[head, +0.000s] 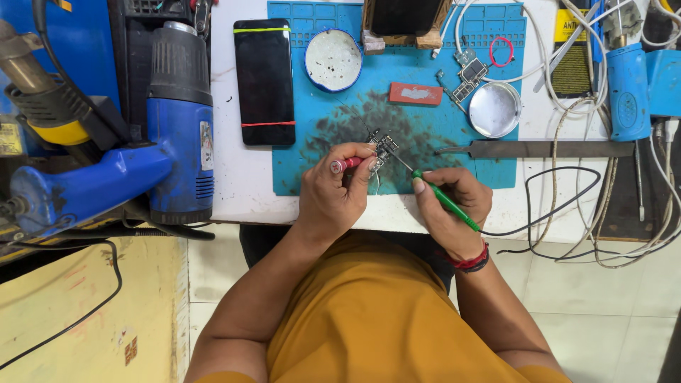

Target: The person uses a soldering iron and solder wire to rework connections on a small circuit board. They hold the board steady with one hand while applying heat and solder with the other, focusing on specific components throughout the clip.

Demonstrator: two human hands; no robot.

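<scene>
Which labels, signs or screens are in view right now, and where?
Black rectangular phone, dark screen, left of the blue mat, yellow and red bands across it.
Yellow-and-black label at the bench's top right, under white cables.
Pale sticker on the blue heat gun's body.

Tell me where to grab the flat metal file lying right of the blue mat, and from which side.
Take the metal file by its wide flat body near the right end, coming straight down from above. It lies flat and level on the white table, its thin pointed tang aimed left toward the blue mat. White cables cross near the right end, so a grip slightly left of them looks safer.
</scene>
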